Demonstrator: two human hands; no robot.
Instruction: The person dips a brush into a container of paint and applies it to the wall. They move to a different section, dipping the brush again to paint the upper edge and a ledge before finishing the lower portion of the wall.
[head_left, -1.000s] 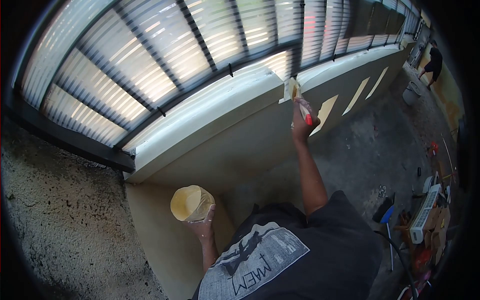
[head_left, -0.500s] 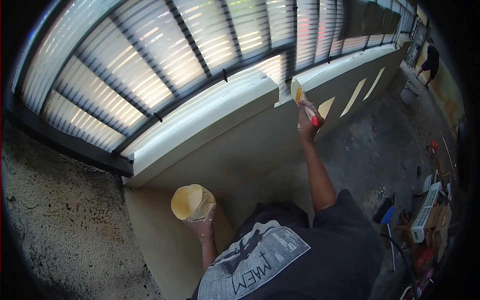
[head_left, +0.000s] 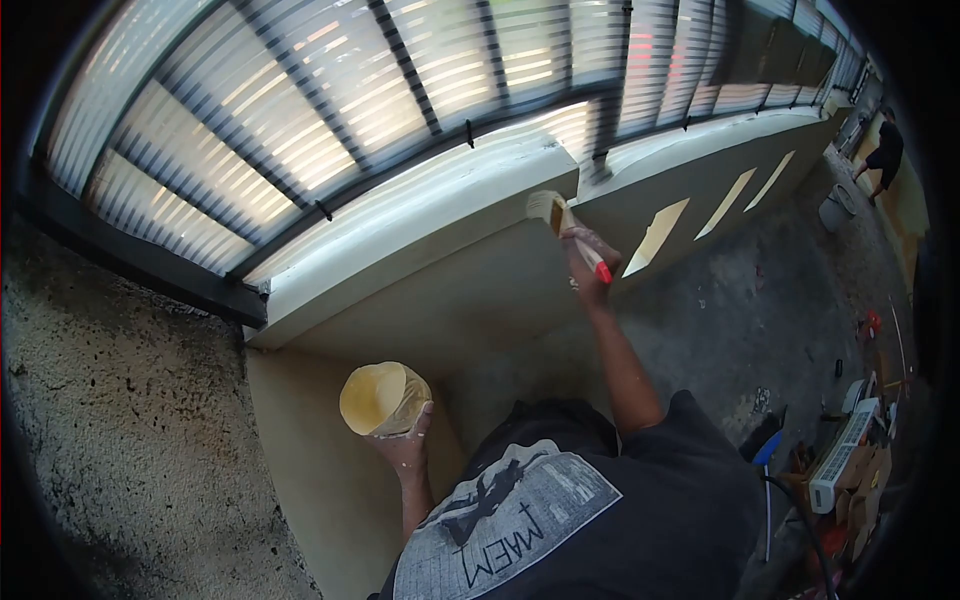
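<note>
Red-ended paintbrush (head_left: 557, 213) at one o'clock, against the ledge (head_left: 450, 219).
Right hand (head_left: 587, 256), gripping it, moved toward nine o'clock; left hand (head_left: 407, 450) still grasps the tub (head_left: 408, 405).

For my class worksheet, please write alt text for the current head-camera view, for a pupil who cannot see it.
A person's right hand holds a paintbrush at the upper part of a low wall, while the left hand holds a pale yellow container. Barred fencing rises above the wall; another person stands at upper right.
</note>
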